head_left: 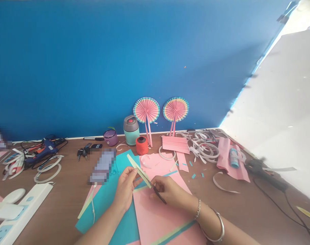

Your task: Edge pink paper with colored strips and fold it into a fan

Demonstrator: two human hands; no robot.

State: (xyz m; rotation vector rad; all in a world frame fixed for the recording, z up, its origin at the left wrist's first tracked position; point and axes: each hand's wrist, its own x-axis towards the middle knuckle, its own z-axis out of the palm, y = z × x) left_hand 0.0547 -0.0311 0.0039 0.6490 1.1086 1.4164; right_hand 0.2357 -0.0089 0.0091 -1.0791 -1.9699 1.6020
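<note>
Right above the papers, the left hand (pixel 125 187) pinches a pale yellow strip (pixel 142 175) between thumb and fingers, and here's the right hand (pixel 168 190), curled around a dark, slim tool (pixel 161 197); scissors or a blade, I can't tell.

The strip slants from far left to near right, its near end right at the right hand's fingers, touching or just beside, hard to call. The tool runs much the same slant along the strip's right edge, so the long axes nearly match!

Beneath, the pink sheet (pixel 162 211) overlaps the teal sheet (pixel 126 214); the strip's far end points over the teal. Beyond that, a red spool (pixel 142 146) stands near the papers' far edge, two pleated fans propped behind. Rightward, the widest stretch of brown table (pixel 211 207) runs from the pink sheet toward a dark glue gun (pixel 268 175).
</note>
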